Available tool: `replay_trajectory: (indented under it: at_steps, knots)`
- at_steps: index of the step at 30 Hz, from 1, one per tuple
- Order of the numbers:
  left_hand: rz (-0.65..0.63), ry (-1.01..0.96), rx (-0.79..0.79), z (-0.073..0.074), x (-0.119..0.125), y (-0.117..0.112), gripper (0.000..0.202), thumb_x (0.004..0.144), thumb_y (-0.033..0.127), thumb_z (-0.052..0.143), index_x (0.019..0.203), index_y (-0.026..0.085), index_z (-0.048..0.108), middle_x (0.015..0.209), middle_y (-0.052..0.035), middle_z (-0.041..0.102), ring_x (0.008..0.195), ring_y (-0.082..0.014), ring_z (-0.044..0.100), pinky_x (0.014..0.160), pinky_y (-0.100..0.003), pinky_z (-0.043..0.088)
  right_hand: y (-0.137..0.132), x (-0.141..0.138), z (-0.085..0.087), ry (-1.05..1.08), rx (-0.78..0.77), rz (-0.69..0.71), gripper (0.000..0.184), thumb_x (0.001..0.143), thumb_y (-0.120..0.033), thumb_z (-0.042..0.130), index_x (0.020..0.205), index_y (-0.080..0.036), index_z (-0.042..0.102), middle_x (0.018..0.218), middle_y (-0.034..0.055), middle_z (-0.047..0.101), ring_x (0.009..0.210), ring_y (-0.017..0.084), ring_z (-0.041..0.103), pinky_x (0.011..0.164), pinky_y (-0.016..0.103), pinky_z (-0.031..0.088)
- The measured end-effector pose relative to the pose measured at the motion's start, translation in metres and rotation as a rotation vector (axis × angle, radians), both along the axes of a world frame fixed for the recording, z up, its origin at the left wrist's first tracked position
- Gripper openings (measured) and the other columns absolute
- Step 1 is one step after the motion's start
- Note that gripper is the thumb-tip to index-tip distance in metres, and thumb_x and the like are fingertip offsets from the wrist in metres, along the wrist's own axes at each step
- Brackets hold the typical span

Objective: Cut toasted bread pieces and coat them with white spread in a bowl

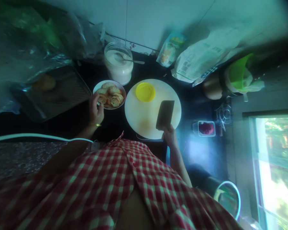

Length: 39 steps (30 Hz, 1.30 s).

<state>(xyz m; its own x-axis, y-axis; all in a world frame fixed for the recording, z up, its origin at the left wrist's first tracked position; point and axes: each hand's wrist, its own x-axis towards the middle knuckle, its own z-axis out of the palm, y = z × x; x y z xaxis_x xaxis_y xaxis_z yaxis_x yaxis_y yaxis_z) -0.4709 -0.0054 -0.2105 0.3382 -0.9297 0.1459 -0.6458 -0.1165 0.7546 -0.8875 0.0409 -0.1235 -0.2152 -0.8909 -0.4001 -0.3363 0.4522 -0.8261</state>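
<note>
head view: right hand [170, 135] clenched on cleaver [165, 114] lying ahead of grip; left hand [96, 110] pinching toast [102, 99].

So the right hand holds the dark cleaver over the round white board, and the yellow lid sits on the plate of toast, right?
No. In the head view the round yellow lid lies on the round white board, not on the white plate of toasted bread slices. The right hand holds the dark cleaver over that board.
</note>
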Motion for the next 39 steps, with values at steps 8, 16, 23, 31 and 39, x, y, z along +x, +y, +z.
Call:
replay_trajectory:
  at_steps: [8,16,23,31,39]
  knots:
    - [-0.154,-0.347,0.178,0.028,0.034,-0.025,0.019,0.095,0.032,0.067,0.11,0.021,0.069,0.123,-0.0155,0.072,0.134,-0.0391,0.06,0.124,-0.061,0.041,0.001,0.0,-0.002,0.002,-0.007,-0.005,0.033,0.075,-0.051,0.058,0.094,-0.024,0.054,0.071,-0.0019,0.075,0.033,0.009,0.047,0.038,0.025,0.034]
    - [0.097,0.131,0.132,0.045,0.051,-0.066,0.014,0.097,0.02,0.064,0.11,0.015,0.061,0.113,-0.0065,0.074,0.1,-0.0171,0.062,0.1,-0.034,0.057,0.004,0.003,0.01,0.023,0.031,-0.064,0.028,0.073,-0.047,0.057,0.089,-0.024,0.055,0.061,-0.0032,0.07,0.032,0.01,0.046,0.039,0.024,0.036]
    - [0.007,-0.09,0.123,0.052,0.052,-0.12,0.021,0.098,0.019,0.061,0.11,0.011,0.076,0.112,-0.0073,0.076,0.11,-0.0208,0.061,0.117,-0.043,0.05,0.006,0.009,0.018,0.021,0.054,-0.089,0.026,0.074,-0.044,0.058,0.09,-0.024,0.055,0.065,-0.0023,0.072,0.033,0.01,0.046,0.039,0.025,0.037]
    - [-0.305,-0.379,0.108,0.047,0.042,-0.069,0.029,0.096,0.029,0.068,0.119,0.016,0.078,0.129,-0.0122,0.073,0.124,-0.0302,0.057,0.121,-0.054,0.044,0.011,0.002,0.018,0.03,0.071,-0.167,0.026,0.073,-0.044,0.056,0.091,-0.024,0.054,0.063,-0.0038,0.069,0.033,0.01,0.045,0.038,0.026,0.034]
    - [-0.416,-0.496,0.162,0.044,0.009,-0.035,0.027,0.102,0.037,0.062,0.12,0.024,0.077,0.142,-0.0125,0.071,0.139,-0.0408,0.056,0.121,-0.064,0.038,0.01,0.002,0.012,0.039,0.07,-0.122,0.022,0.077,-0.043,0.057,0.089,-0.025,0.055,0.052,-0.0075,0.059,0.034,0.012,0.046,0.042,0.025,0.037]
